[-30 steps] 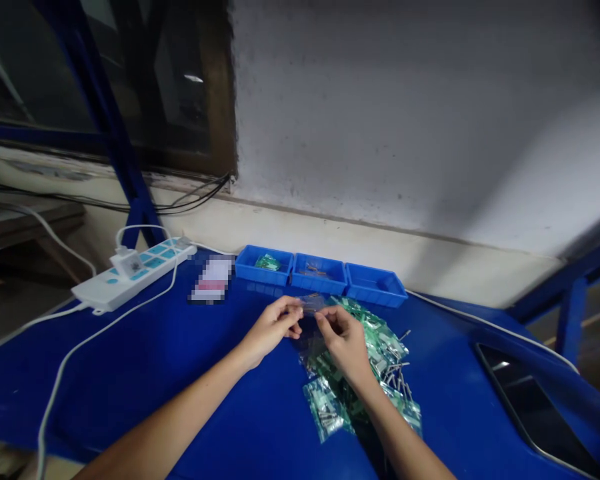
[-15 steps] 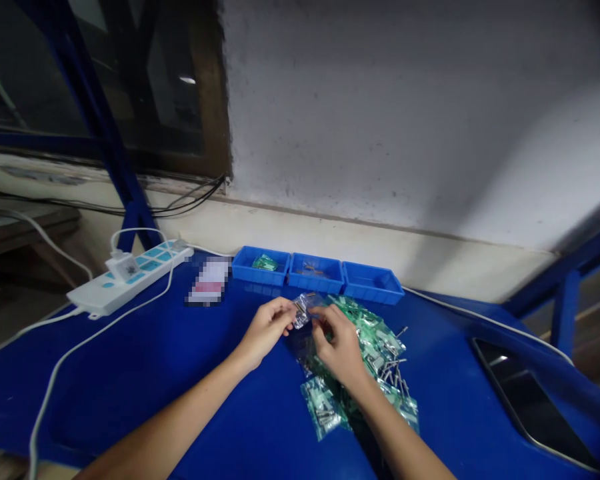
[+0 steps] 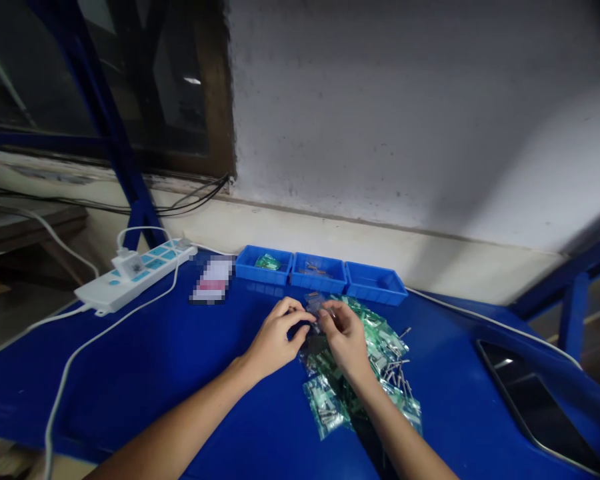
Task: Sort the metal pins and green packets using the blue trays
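Note:
Between my hands is a small clear plastic bag [image 3: 314, 303] with something small inside. My right hand [image 3: 347, 333] pinches the bag's right side between thumb and fingers. My left hand [image 3: 280, 333] is at its left, thumb and forefinger apart, the forefinger's tip at the bag's edge. Under and right of my right hand spreads a pile of green-tinted clear packets [image 3: 380, 337] holding metal pieces. Loose screws [image 3: 397, 377] lie on its right side. One packet [image 3: 325, 407] is at the pile's near left.
Three blue bins stand behind: the left bin [image 3: 247, 270] holds green packets, the middle bin [image 3: 310, 279] small pieces, the right bin [image 3: 375, 293] nothing visible. A power strip [image 3: 115, 287] with white cable lies left, a blurred-out item [image 3: 213, 280] nearby, a black phone [image 3: 535, 400] right.
My left hand has loosened its pinch on the bag and its thumb and forefinger have parted. The bag has moved slightly right and is now in my right hand's fingers. The view has shifted slightly.

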`<state>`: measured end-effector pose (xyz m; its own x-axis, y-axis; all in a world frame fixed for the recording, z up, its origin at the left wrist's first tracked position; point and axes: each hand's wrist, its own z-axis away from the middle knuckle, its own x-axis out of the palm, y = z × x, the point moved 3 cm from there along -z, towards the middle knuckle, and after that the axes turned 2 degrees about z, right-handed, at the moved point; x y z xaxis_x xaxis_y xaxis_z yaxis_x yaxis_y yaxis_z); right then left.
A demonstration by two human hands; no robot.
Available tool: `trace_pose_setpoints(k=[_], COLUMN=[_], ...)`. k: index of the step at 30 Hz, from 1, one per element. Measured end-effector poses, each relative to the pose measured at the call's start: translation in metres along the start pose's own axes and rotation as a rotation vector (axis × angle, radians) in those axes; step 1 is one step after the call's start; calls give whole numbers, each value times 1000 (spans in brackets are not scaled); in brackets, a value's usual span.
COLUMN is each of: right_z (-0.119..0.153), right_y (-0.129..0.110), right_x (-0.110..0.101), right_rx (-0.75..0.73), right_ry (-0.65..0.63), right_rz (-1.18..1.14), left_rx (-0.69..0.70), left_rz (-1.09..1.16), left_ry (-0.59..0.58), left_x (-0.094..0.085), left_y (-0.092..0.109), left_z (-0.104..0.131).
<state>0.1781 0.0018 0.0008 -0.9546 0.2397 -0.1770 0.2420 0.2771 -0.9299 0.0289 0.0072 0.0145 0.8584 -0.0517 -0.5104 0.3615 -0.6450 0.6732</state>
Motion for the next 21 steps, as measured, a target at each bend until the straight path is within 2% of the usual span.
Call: trace_pose_setpoints(k=[3,7,10,14,17,19,21], right_z=[2,9,14,12,6,3,1], right_y=[-5,-20,-23,-18,-15,-14,-12], right_x=[-2,3,7,5,3,3,3], right_rx=[-125,-375,-454,-340,-151,-12,88], right_ry=[31,-69,-116,-82,-106,-138,-136], right_rz=[137,285,309,306,203,74,-28], left_rx=[-166,-385,-450,-377,-187,-33,62], left_rz=[130,416,530,463,252,104,7], left_ry=[-33,11,32,86,108,80,50], left_x=[0,1,1,-2,-5,-4,-2], left_y=[-4,-14,-18,-16,-9,-3,1], left_z=[-2,-3,-4,-6,-5,-3,0])
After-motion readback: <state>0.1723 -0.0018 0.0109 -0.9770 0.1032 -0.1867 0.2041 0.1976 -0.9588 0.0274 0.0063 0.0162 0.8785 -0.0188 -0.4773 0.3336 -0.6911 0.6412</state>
